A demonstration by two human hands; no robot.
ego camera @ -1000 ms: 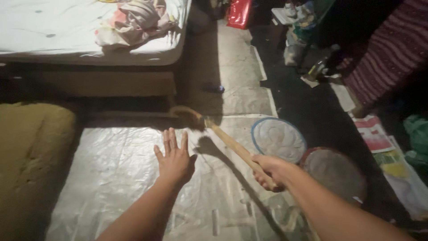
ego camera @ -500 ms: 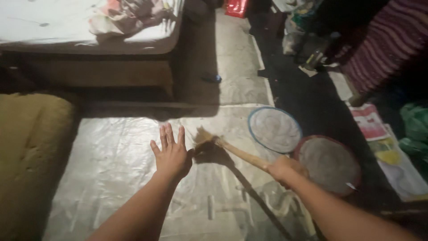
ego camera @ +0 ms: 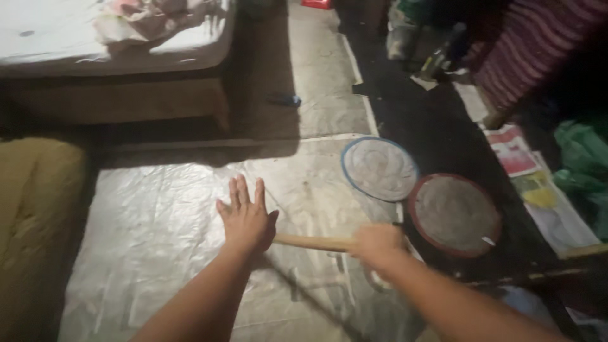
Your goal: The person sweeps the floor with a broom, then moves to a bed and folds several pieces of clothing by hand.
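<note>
My left hand [ego camera: 246, 216] is stretched out over a shiny plastic sheet [ego camera: 152, 234] on the floor, palm down, fingers spread, holding nothing. My right hand [ego camera: 378, 246] is closed around a wooden stick [ego camera: 313, 242] that lies almost level and points left; its far end is hidden behind my left hand. Right of the hands lie two round sieves with grey powder, one with a blue rim [ego camera: 379, 168] and one with a red rim [ego camera: 455, 214].
A bed with a white mattress [ego camera: 114, 44] and crumpled cloth stands at the back left. A yellowish cushion [ego camera: 35, 209] lies at the left. Papers [ego camera: 532, 171] and green cloth [ego camera: 582, 164] are at the right, near a striped fabric [ego camera: 525, 44].
The stick has swung down from pointing up-left to nearly level, its tip now behind my left hand. The view has shifted slightly; my left hand stays spread over the sheet.
</note>
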